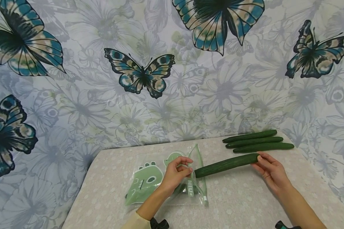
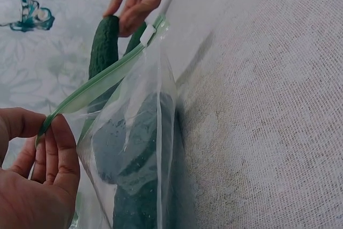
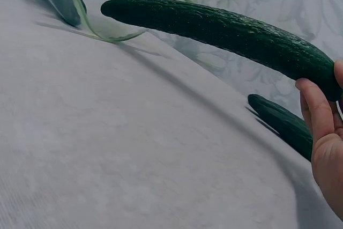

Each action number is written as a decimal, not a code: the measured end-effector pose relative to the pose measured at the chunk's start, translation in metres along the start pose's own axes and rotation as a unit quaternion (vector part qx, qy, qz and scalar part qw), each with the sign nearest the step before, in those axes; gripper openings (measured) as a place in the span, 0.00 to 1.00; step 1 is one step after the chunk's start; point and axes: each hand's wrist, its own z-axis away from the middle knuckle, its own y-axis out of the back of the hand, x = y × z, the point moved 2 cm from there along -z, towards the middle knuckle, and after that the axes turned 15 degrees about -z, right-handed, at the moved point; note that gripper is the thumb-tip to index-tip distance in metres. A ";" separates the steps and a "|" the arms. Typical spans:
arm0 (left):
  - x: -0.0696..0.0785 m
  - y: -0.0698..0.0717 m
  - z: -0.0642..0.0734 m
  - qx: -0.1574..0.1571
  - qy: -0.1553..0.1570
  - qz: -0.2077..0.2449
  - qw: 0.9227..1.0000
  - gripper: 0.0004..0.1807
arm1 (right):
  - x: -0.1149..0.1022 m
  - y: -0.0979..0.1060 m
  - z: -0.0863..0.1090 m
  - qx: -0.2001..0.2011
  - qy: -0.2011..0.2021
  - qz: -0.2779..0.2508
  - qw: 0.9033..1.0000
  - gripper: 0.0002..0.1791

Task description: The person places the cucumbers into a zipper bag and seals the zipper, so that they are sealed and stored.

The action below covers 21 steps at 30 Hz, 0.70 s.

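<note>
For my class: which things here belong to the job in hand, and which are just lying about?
Job in hand:
held cucumber, gripped at one end by the right hand
clear bag, its mouth pinched by the left hand
bagged cucumber
three loose cucumbers, untouched, probably to follow

Just there, likely:
butterfly-print backdrop
table covering

Cucumber (image 1: 226, 165) dark green; bag (image 1: 144, 187) printed light green; wall (image 1: 186, 114) butterfly-patterned.

White capital letters spelling "NIU" run sideways along a green printed strip (image 1: 190, 188) on a clear slider-zip bag (image 1: 156, 183), toward the bag's right-hand, open end. Seen from the right wrist, pale lettering on the bag is too blurred to read.
</note>
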 end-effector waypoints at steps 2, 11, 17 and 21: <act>0.001 0.000 0.000 -0.003 -0.001 -0.001 1.000 0.19 | 0.006 -0.002 -0.001 0.006 -0.005 0.011 1.000 0.20; 0.001 -0.001 -0.001 -0.005 -0.002 0.000 1.000 0.20 | 0.032 -0.014 -0.006 0.039 -0.008 0.068 0.997 0.17; 0.000 -0.002 -0.002 -0.006 0.000 -0.002 1.000 0.20 | 0.053 -0.022 -0.011 0.095 -0.024 0.106 0.989 0.13; 0.001 -0.003 -0.002 -0.009 -0.001 0.001 1.000 0.21 | 0.066 -0.027 -0.012 0.107 -0.032 0.124 0.986 0.12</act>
